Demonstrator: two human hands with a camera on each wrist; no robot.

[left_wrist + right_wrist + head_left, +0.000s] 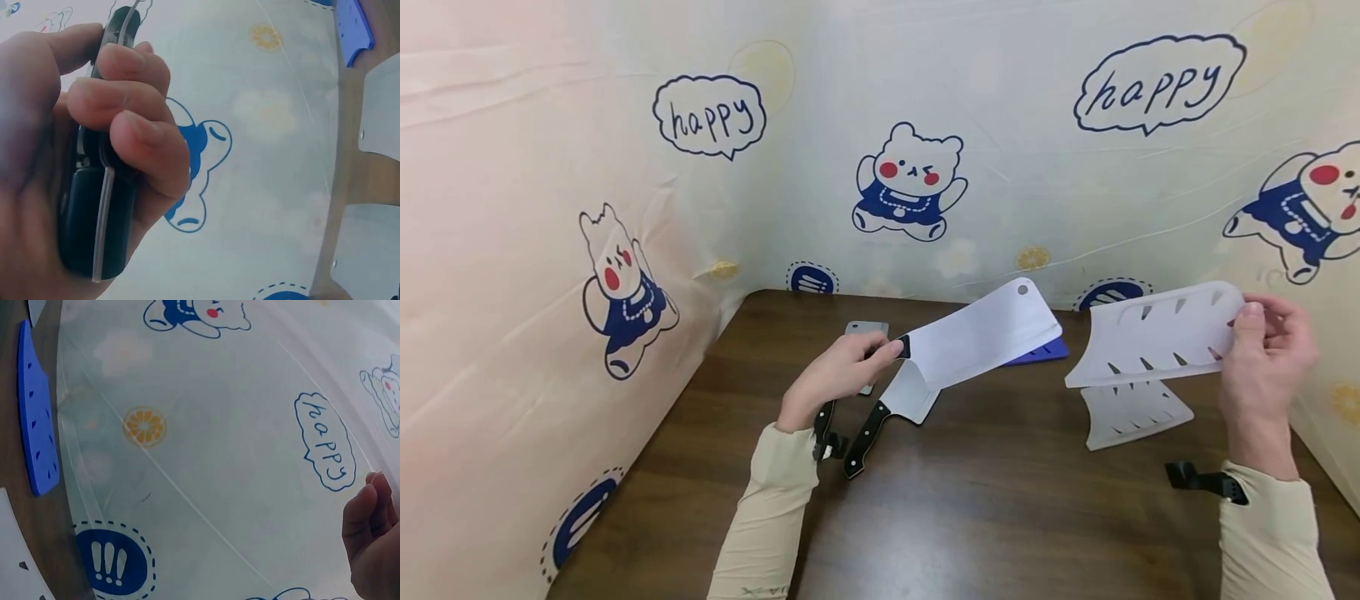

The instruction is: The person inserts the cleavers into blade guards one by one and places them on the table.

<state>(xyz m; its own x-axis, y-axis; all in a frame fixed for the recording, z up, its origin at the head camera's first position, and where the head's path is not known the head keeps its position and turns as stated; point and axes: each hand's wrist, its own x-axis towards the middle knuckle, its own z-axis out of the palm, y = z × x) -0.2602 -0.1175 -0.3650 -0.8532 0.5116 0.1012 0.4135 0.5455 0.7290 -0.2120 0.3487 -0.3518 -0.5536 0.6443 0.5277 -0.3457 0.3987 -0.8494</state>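
Observation:
My left hand (842, 371) grips the black handle (97, 219) of a large cleaver (981, 337), its broad blade raised above the table and pointing right. In the left wrist view, curled fingers wrap that handle. My right hand (1266, 367) pinches the rounded end of a white slotted blade guard (1157, 333), also in the air, its flared end toward the cleaver. Beneath it a second white blade guard (1135, 414) lies on the table. Another cleaver (913, 396) lies below the raised blade, partly covered by it in the head view.
The brown table (970, 517) meets patterned cloth at its back and left. A blue slotted blade guard (1041, 352) lies at the back, partly hidden behind the raised cleaver. A further grey blade (867, 327) lies behind my left hand.

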